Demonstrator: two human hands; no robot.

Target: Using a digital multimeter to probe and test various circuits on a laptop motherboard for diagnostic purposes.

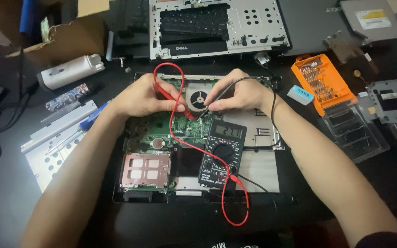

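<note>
Left hand (141, 98) pinching the red-handled test probe (176, 100) and right hand (237, 94) the black one (214, 100), a slip on the exposed green laptop circuit board (182, 126) could bridge neighbouring contacts.

The left hand (141, 97) is pinching a red probe (176, 102) and the right hand (237, 93) a black probe (211, 103), both tips pressing onto the green circuit board (184, 126) of an opened laptop base (258, 170) beside its round cooling fan (199, 98). A black digital multimeter (221, 151) is lying on the base, its red lead (228, 202) looping toward the tabletop (5, 202) edge. An orange screwdriver-bit case (325, 82) is sitting to the right.
</note>
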